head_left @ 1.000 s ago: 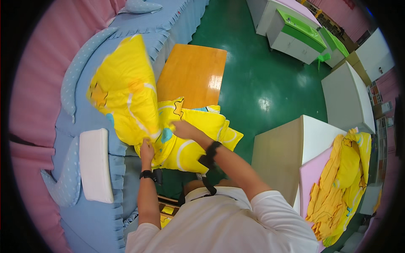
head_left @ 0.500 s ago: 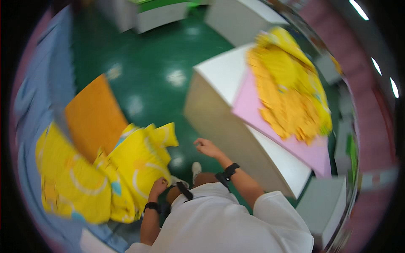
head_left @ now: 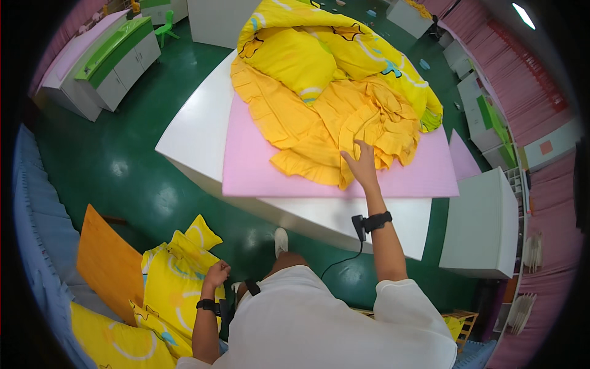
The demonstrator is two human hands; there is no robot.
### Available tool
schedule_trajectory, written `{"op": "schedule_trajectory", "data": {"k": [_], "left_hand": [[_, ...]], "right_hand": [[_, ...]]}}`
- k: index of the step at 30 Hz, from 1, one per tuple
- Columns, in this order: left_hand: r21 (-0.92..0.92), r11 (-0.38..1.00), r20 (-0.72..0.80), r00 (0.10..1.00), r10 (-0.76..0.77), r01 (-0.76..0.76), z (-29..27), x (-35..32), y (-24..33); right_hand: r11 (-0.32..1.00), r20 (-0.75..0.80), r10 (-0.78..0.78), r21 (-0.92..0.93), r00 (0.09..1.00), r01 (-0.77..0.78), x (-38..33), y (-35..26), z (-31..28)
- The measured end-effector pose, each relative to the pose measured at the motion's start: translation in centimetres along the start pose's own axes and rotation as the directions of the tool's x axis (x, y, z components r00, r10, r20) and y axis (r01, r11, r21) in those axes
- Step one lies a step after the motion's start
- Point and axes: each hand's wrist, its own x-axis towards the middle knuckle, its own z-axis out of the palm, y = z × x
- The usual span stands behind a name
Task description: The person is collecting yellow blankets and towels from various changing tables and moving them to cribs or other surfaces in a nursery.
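Note:
My right hand (head_left: 362, 161) reaches out over the front edge of a bunched orange-yellow ruffled sheet (head_left: 319, 132), its thumb and fingers spread. Whether the fingertips touch the cloth I cannot tell. Behind and partly on the sheet lie a yellow patterned quilt (head_left: 369, 52) and a yellow pillow (head_left: 295, 64). All of this rests on a flat pink mat (head_left: 255, 163) on a white table (head_left: 200, 132). My left hand (head_left: 217, 272) hangs low at my side with loosely curled fingers and nothing visible in it, near yellow patterned bedding (head_left: 175, 277).
An orange-brown board (head_left: 107, 261) stands by the bedding at left, beside blue cloth (head_left: 43, 215). Green-topped white cabinets (head_left: 123, 67) and a small green chair (head_left: 167, 27) are at far left. A grey-white cabinet (head_left: 479, 224) stands right of the table.
I have turned and stepped toward the table, so the mat and its bedding now lie in front of me. My right arm has stretched forward and its fingers have spread.

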Motion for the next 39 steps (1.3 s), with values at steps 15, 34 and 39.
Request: {"op": "schedule_trajectory", "data": {"k": [15,34,39], "left_hand": [[-0.301,0.949,-0.147,0.978,-0.149,0.099,1.0,-0.4,5.9],[-0.495,0.654,-0.503,0.802,0.321,-0.572,-22.2,13.6,26.1],[-0.034,0.811,0.212,0.789,0.576,-0.583,-17.3,17.0,40.6]], "right_hand": [[0.257,0.361,0.595,0.761,0.718,-0.596,27.8,0.0,18.9],[0.102,0.680,0.173,0.707,0.713,-0.699,-8.8,-9.2,-18.0],[0.001,0.291,0.727,0.906,0.622,-0.424,-23.2,-6.7,-17.1]]}}
